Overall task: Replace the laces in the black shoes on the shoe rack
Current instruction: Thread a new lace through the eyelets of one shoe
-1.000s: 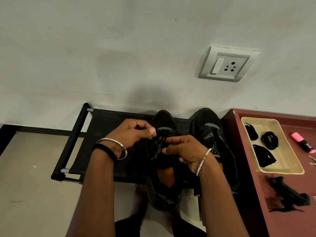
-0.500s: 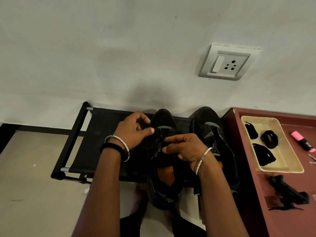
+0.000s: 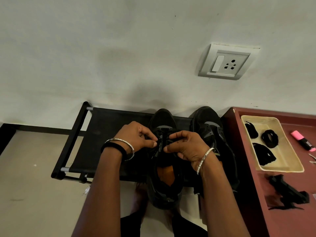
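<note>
Pinching black lace [image 3: 162, 138] at tongue of black shoe [image 3: 162, 119] — left hand [image 3: 136, 136] and right hand [image 3: 187, 146] both curled tight, close together, not touching.

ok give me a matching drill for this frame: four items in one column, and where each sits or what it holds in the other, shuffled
Items
1. pink highlighter
2. beige tray
3. wall socket
4. shoe farther from the tray

Places
A. on the wall above the rack
B. on the rack, its lace pinched by left hand and right hand
C. holds black lace bundles
D. on the maroon surface, right of the tray

Pairs: 1-D, 2-C, 3-A, 4-B
</note>
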